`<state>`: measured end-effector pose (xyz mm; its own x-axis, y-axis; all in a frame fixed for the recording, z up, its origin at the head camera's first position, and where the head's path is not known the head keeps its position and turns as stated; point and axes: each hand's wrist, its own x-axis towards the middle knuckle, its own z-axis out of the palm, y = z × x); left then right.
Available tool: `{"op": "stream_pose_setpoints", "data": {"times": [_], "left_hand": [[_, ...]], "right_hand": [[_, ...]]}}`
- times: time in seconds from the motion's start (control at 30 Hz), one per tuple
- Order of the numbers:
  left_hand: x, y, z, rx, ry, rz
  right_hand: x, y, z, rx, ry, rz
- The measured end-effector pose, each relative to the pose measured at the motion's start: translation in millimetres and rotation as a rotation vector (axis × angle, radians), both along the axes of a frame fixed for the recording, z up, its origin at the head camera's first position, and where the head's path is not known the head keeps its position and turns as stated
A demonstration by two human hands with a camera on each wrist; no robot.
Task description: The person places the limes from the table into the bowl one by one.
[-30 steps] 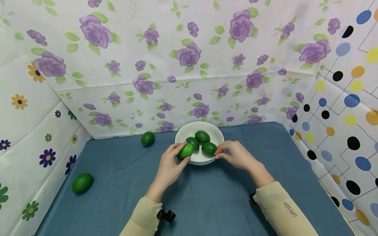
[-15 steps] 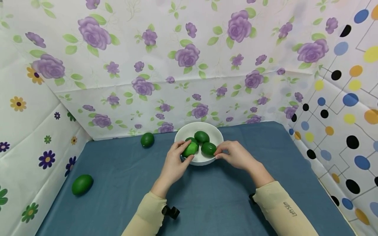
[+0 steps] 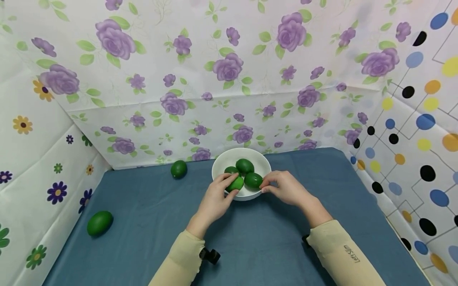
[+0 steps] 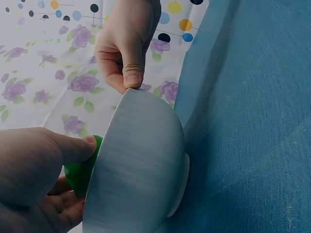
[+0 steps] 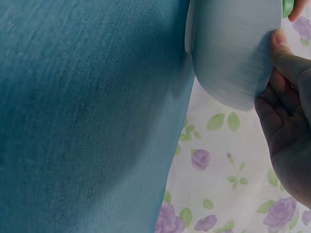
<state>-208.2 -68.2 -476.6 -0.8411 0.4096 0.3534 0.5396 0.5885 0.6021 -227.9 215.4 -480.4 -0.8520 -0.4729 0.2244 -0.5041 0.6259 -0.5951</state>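
My left hand [image 3: 214,200] holds a green lime [image 3: 236,184] between thumb and fingers, over the near left part of a white bowl [image 3: 222,162]. In the left wrist view the lime [image 4: 79,174] shows at the rim of the bowl [image 4: 138,155], partly hidden by the thumb. My right hand [image 3: 288,188] pinches the bowl's right rim; the right wrist view shows its thumb [image 5: 282,46] against the bowl's outer wall. Three more limes lie inside: one at the back [image 3: 245,166], one on the right [image 3: 253,180], and one at the left [image 3: 231,170], half covered by my fingers.
Two more limes lie on the blue cloth [image 3: 150,238]: one by the back edge [image 3: 179,169], another at the far left [image 3: 100,223]. A flowered sheet [image 3: 200,71] stands behind the table; patterned sheets flank both sides.
My left hand has moved right with the lime, from the bowl's left rim to farther over its inside. The right hand and bowl have stayed put.
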Motion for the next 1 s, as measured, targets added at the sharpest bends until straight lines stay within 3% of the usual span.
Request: {"op": "stream_pose_setpoints", "data": {"times": [0.57, 1.0], "left_hand": [[-0.4, 3.4, 0.5, -0.134, -0.019, -0.046], [-0.9, 4.8, -3.7, -0.14, 0.007, -0.04]], "right_hand": [[0.7, -1.0, -0.4, -0.005, 0.007, 0.002], [1.6, -0.8, 0.8, -0.001, 0.016, -0.001]]}}
